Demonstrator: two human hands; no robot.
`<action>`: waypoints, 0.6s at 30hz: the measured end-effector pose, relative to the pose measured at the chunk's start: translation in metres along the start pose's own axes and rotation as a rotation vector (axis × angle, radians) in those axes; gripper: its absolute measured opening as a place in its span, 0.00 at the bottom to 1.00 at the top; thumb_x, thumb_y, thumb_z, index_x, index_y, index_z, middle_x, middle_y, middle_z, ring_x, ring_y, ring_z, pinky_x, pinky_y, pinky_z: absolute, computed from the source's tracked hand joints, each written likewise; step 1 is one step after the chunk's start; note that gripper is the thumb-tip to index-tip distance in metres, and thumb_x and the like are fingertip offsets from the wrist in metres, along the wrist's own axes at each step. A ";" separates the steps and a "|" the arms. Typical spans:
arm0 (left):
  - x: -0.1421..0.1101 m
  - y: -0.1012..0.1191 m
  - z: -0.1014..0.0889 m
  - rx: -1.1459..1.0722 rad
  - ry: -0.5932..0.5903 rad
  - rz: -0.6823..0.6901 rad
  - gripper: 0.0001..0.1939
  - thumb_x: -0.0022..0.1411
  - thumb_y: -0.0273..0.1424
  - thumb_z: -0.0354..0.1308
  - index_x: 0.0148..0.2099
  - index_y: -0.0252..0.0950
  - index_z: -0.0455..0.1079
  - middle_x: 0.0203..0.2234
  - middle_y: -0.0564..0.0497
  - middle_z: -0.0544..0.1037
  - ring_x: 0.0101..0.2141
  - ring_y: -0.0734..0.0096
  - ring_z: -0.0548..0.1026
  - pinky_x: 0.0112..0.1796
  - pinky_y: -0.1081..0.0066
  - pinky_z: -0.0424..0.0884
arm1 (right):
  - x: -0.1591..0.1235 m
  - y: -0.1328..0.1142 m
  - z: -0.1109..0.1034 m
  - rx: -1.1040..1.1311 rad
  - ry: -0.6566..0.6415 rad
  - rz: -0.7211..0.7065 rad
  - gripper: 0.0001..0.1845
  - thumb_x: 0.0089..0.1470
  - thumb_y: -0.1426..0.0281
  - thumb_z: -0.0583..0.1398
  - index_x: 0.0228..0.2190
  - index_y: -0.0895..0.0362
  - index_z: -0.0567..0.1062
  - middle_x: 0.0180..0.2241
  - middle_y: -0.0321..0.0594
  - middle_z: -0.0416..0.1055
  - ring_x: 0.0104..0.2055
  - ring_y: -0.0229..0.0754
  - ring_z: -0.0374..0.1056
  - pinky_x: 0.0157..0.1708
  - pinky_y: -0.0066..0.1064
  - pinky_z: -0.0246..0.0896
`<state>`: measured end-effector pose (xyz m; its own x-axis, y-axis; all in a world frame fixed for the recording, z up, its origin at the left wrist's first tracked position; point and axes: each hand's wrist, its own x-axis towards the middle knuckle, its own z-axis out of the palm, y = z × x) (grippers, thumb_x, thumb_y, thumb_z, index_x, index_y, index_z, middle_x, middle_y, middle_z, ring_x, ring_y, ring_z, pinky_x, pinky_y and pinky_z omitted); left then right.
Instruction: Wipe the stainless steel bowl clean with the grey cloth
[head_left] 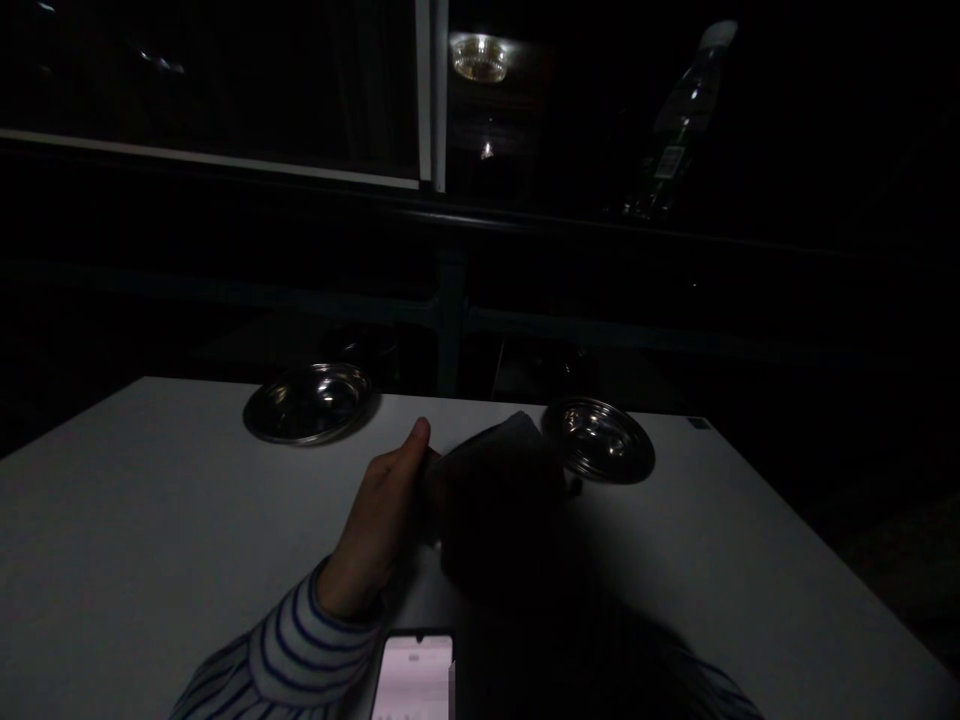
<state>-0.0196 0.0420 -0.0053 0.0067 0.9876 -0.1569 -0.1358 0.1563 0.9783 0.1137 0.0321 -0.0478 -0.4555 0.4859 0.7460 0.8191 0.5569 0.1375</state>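
Note:
My left hand (379, 520), in a striped sleeve, is above the middle of the white table (225, 530). Its thumb points up, and its other fingers curl out of sight at the left edge of a dark thing (499, 450) with a greyish upper edge. I cannot make out what that thing is. On the right, my right hand is lost in deep shadow, and only a faint striped cuff shows near the bottom edge. A lit phone (414, 675) lies on the table below my left wrist.
Two shiny metal dishes stand near the far edge: a left dish (307, 403) and a right dish (598, 440). A small dark object (574, 487) lies below the right dish. Beyond the table, a clear bottle (681, 125) with a white cap stands on a ledge by the window frame (433, 95).

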 end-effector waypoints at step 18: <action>0.003 0.001 -0.005 -0.271 -0.159 -0.093 0.09 0.50 0.34 0.62 0.27 0.33 0.68 0.20 0.56 0.70 0.22 0.78 0.67 0.24 0.77 0.62 | 0.004 0.033 -0.014 0.206 0.010 0.073 0.17 0.59 0.64 0.47 0.44 0.59 0.67 0.43 0.46 0.68 0.45 0.47 0.63 0.46 0.43 0.58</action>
<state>-0.0243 0.0447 -0.0056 0.1834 0.9625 -0.2001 -0.3863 0.2578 0.8856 0.1437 0.0428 -0.0312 -0.3937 0.5239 0.7554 0.7607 0.6470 -0.0523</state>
